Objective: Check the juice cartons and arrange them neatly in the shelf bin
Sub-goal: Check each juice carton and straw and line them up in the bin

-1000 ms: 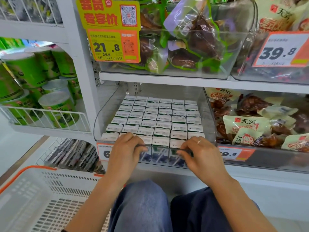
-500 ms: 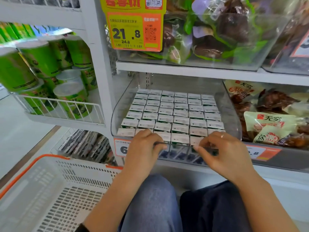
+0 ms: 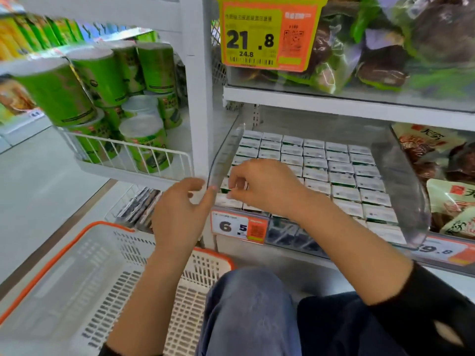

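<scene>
Juice cartons [image 3: 341, 176] packed in rows in the clear shelf bin [image 3: 411, 201].
Your right hand [image 3: 267, 186] curls over the bin's front-left cartons; whether it grips one, I cannot tell. Your left hand [image 3: 180, 211] hangs loose beside the bin, above the basket [image 3: 108, 227].

Green cans [image 3: 102, 80] crowd a wire rack [image 3: 133, 160] at left. A white basket [image 3: 77, 286] (orange-rimmed) sits below. Snack bags [image 3: 380, 47] fill the upper shelf.

Bright, even store light; soft focus and wide-angle bend

No hard shadows anywhere; pale glare streaks the clear bin wall [image 3: 411, 201]; motion blur smears the green canisters [image 3: 102, 83] at left and the snack bags [image 3: 385, 47] upper right; shelf lines bow toward the edges.
</scene>
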